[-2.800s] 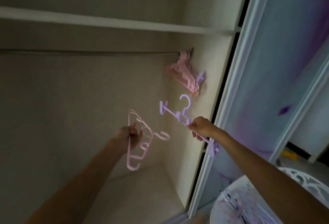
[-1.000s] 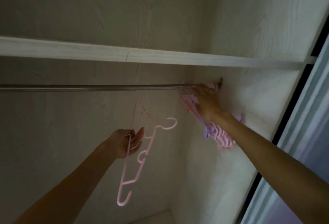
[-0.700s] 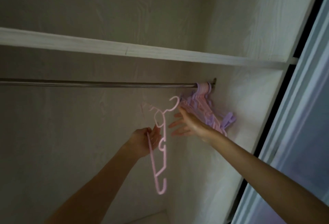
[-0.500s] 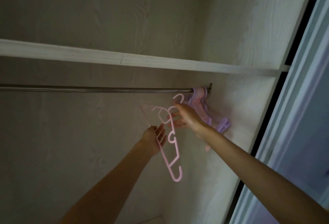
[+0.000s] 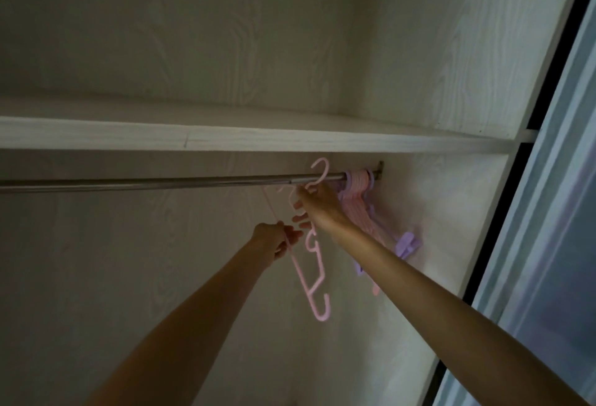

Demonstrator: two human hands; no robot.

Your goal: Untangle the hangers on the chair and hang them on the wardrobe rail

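Pink hanger (image 5: 312, 254) pinched by both hands' fingers (image 5: 298, 204), hook at rail (image 5: 161, 183).

Rail (image 5: 161, 183) is smooth bare metal, dull sheen. Hanger (image 5: 312, 246) in my grips is thin pink plastic, smooth, slightly glossy. Hung bunch (image 5: 358, 199) at 3 o'clock of it is pink and lilac plastic. Shelf (image 5: 225, 139) and wardrobe walls (image 5: 129, 34) are matt pale woodgrain laminate.

The wardrobe rail (image 5: 161, 183) runs off the left edge. The right hand (image 5: 317, 209) covers the neck of the pink hanger (image 5: 311, 263). Behind that forearm, the bunched hangers (image 5: 358, 192) on the rail cannot be counted. Both arms are cut off at the bottom edge.
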